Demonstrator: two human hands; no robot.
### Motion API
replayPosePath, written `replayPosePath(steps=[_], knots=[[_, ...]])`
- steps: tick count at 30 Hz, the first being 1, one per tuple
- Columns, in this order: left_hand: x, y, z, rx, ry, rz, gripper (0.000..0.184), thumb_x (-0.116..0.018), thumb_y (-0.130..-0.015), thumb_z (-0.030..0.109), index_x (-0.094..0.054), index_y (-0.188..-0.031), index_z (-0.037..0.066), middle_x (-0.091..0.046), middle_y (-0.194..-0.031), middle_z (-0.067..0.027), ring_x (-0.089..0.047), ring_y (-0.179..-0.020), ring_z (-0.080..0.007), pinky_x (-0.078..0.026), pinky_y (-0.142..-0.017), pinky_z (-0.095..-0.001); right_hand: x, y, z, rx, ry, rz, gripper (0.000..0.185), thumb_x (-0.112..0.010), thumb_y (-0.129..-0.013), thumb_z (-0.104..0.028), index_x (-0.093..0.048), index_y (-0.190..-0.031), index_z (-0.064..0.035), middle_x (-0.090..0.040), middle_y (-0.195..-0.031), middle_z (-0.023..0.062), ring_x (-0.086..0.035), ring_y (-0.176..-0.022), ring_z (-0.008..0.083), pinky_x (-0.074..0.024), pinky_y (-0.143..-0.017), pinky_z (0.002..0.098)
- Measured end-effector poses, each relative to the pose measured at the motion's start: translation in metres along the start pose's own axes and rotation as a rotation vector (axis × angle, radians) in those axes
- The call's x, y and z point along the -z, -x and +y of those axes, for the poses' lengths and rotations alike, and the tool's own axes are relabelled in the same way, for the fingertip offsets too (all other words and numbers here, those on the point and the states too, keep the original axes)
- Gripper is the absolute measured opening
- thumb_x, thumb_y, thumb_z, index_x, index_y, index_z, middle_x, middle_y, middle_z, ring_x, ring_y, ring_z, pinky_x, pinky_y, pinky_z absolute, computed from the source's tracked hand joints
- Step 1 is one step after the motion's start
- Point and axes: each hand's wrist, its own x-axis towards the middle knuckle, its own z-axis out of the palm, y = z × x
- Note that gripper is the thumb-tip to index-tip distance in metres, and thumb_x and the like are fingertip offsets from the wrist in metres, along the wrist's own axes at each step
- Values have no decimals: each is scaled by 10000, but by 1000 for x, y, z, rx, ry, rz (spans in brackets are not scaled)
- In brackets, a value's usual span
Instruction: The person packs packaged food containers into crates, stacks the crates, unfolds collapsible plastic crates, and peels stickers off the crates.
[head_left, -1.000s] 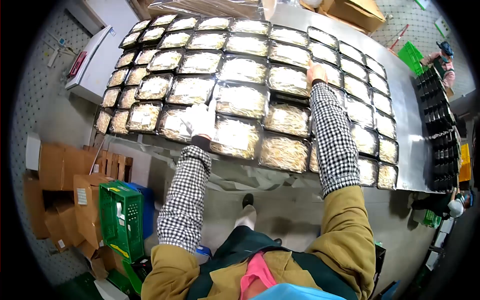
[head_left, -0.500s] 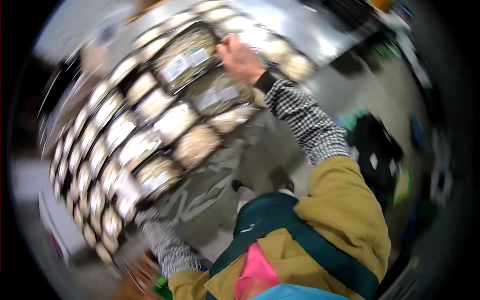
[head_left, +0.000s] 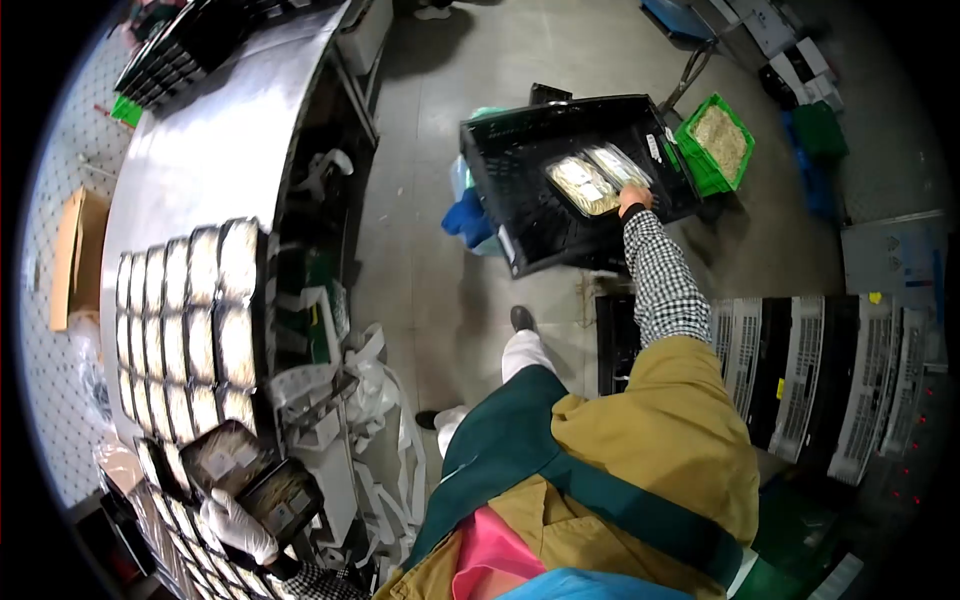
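Wearing a white glove, my left hand [head_left: 238, 525] rests at the lower left beside two dark packed trays, one [head_left: 228, 455] above its fingertips and another [head_left: 283, 498] to its right. These trays lie tilted over the rows. My bare right hand [head_left: 634, 197] grips the near end of a film-wrapped tray [head_left: 618, 165] inside a large black crate [head_left: 520, 240]. A second wrapped tray [head_left: 583, 186] with pale strands and a label lies beside it in the crate.
Rows of packed trays [head_left: 203, 265] cover part of the metal table [head_left: 250, 100] at left. A green crate [head_left: 715, 145] of pale material stands beyond the black crate. Grey and black crates [head_left: 800, 375] line the right. White plastic strips [head_left: 385, 400] hang by the table.
The view has swung right from the table to the black crate. My right hand has left the table and now grips a tray in the crate; my left hand remains at the table trays.
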Motion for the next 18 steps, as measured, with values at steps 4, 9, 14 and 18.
replayPosePath(steps=[4, 9, 14, 18], knots=[[-80, -22, 212, -160, 444, -153, 176, -561, -907, 103, -583, -827, -53, -540, -785, -106, -485, -680, -171, -422, -644, -288, -55, -194, 13, 11, 142, 133, 508, -509, -926, -245, -325, -1195, 145, -505, -1168, 342, -588, -1013, 390, -497, -888, 426], [-150, -32, 501, -423, 757, -559, 71, -564, -857, 30, -578, -853, -40, -557, -792, -119, -530, -700, -202, -443, -670, -272, -93, -285, 52, -144, -293, -155, 362, -453, -966, -280, -542, -928, 68, -618, -838, 148, -599, -674, 226, -520, -575, 309], [-258, -28, 699, -717, 886, -1019, 212, -600, -851, 168, -564, -787, -29, -541, -702, -125, -520, -639, -186, -450, -629, -310, -48, -264, 76, -66, -225, -612, 336, -486, -959, -308, -507, -1048, 16, -563, -868, 85, -580, -765, 161, -516, -654, 308], [-367, -25, 782, -1068, 549, -1009, 324, -641, -819, 305, -632, -745, -10, -606, -788, -188, -596, -731, -308, -474, -667, -387, -23, -212, 66, -466, -249, -1197, 588, -549, -917, -398, -345, -1311, -12, -445, -1267, 198, -559, -1056, 297, -500, -827, 373]])
